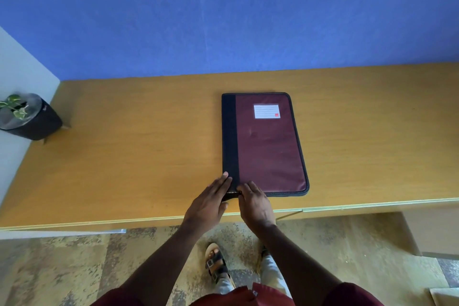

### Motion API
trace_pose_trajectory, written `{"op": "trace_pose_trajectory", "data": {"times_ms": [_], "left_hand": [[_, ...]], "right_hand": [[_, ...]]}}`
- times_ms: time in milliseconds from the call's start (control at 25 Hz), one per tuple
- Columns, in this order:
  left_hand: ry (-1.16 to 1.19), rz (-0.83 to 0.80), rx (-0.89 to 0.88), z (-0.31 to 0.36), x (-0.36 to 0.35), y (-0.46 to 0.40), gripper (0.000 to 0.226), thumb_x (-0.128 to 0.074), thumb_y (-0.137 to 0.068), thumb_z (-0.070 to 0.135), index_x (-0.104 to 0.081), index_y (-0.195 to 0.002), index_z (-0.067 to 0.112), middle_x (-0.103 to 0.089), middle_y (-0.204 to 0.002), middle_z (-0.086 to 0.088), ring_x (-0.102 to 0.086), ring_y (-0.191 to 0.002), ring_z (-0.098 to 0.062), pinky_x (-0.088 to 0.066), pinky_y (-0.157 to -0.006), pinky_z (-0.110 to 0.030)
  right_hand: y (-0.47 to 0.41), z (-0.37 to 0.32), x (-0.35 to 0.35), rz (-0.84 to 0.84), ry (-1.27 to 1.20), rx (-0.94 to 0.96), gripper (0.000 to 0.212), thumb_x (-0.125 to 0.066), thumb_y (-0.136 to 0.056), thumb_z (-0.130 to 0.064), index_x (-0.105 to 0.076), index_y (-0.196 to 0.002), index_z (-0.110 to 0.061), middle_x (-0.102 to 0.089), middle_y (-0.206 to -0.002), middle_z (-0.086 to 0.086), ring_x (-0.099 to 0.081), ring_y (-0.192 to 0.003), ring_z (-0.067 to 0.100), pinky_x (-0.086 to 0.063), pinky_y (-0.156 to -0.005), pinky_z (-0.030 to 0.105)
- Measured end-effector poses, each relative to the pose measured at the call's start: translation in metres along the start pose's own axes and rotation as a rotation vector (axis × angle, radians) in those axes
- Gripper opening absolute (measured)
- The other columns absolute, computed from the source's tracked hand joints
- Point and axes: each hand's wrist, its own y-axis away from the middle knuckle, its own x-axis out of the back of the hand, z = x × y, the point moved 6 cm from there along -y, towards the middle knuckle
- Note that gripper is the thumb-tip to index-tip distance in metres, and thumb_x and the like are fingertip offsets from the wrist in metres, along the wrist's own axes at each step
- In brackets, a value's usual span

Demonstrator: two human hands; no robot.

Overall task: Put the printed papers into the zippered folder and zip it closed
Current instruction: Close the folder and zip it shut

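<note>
Wooden desk (124, 156): closed zippered folder (268, 146) near front edge, both hands at its corner.

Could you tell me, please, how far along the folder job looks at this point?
The zippered folder lies flat and shut on the desk, and no loose papers are in view, so they may be inside already. Both hands work at its near-left corner: the left hand rests on the spine edge, the right hand seems to pinch something there, likely the zipper pull. Whether any zipping remains cannot be told.
</note>
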Motion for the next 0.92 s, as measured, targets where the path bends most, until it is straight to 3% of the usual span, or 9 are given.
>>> {"op": "trace_pose_trajectory", "data": {"times_ms": [120,280,520,680,920], "left_hand": [[-0.001,-0.001,0.014,-0.01,0.006,0.006,0.076,-0.059,-0.096,0.036,-0.016,-0.158,0.027,-0.013,-0.166,0.012,-0.02,-0.149,-0.008,-0.029,-0.115,-0.027],[-0.025,-0.005,0.01,-0.024,0.016,0.012,0.069,-0.068,-0.09,0.032,-0.036,-0.151,0.026,-0.044,-0.146,0.007,-0.04,-0.134,-0.015,-0.04,-0.108,-0.032],[0.084,-0.013,0.075,-0.034,0.025,0.01,0.035,-0.073,-0.087,0.025,-0.062,-0.12,0.024,-0.054,-0.118,0.008,-0.054,-0.109,-0.013,-0.052,-0.086,-0.033],[0.142,-0.049,0.118,-0.034,0.022,0.009,0.015,-0.073,-0.086,0.026,-0.067,-0.099,0.024,-0.056,-0.1,0.007,-0.059,-0.084,-0.015,-0.054,-0.072,-0.038],[0.178,-0.091,0.099,-0.03,0.026,0.006,0.009,-0.07,-0.083,0.019,-0.07,-0.091,0.023,-0.06,-0.095,0.005,-0.059,-0.08,-0.017,-0.052,-0.069,-0.038]], "right_hand": [[0.011,-0.008,-0.011,-0.01,-0.059,-0.012,0.011,-0.047,-0.098,-0.021,-0.058,-0.099,-0.018,-0.061,-0.096,0.001,-0.06,-0.073,0.025,-0.04,-0.057,0.029],[0.015,-0.019,-0.022,-0.045,-0.083,-0.011,0.014,-0.049,-0.096,-0.022,-0.061,-0.095,-0.015,-0.066,-0.093,0.005,-0.06,-0.072,0.027,-0.046,-0.059,0.033],[0.011,-0.027,-0.033,-0.077,-0.095,-0.058,0.02,-0.054,-0.093,-0.033,-0.062,-0.091,-0.015,-0.066,-0.089,0.004,-0.059,-0.072,0.025,-0.035,-0.058,0.028],[0.011,-0.033,-0.038,-0.098,-0.007,-0.095,0.024,-0.054,-0.09,-0.04,-0.062,-0.087,-0.018,-0.067,-0.085,0.002,-0.061,-0.07,0.025,-0.04,-0.057,0.028],[0.007,-0.031,-0.038,-0.118,-0.004,-0.175,0.021,-0.059,-0.084,-0.038,-0.065,-0.083,-0.019,-0.067,-0.073,-0.001,-0.054,-0.058,0.02,-0.038,-0.054,0.025]]}}
